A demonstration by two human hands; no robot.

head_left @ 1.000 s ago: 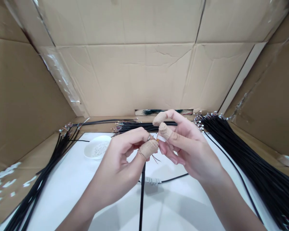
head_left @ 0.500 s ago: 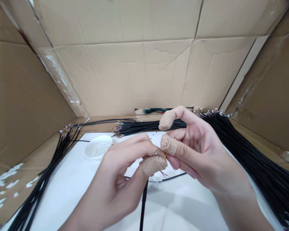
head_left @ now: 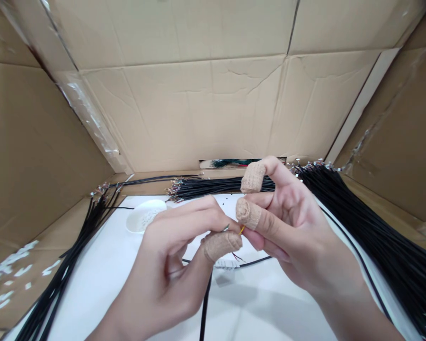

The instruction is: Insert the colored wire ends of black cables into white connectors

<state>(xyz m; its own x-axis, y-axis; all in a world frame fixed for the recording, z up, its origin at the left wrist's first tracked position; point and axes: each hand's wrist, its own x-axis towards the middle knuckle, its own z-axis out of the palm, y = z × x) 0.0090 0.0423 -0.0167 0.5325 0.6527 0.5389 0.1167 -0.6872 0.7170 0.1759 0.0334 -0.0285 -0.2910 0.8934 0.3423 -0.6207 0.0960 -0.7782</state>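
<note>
My left hand (head_left: 177, 255) is closed in a pinch, its bandaged thumb pressed against the forefinger. A short yellow wire (head_left: 241, 230) spans the small gap between my two hands. A greenish wire end (head_left: 226, 228) pokes out above my left thumb. My right hand (head_left: 287, 227) pinches the yellow wire's other end between its bandaged thumb and a finger, while the bandaged forefinger stays raised and curled. Below my left hand a black cable (head_left: 205, 303) runs down the white table. Whether it joins the yellow wire is hidden by my fingers.
A white bowl (head_left: 146, 217) of small white pieces stands behind my left hand. Bundles of black cables lie left (head_left: 71, 251), at the back (head_left: 213, 188) and right (head_left: 372, 237). White scraps (head_left: 12, 265) lie on the cardboard. Cardboard walls (head_left: 199, 109) enclose the white table (head_left: 270, 308).
My left hand has shifted slightly left, and a little more yellow wire shows between my hands. The right forefinger has curled a bit more.
</note>
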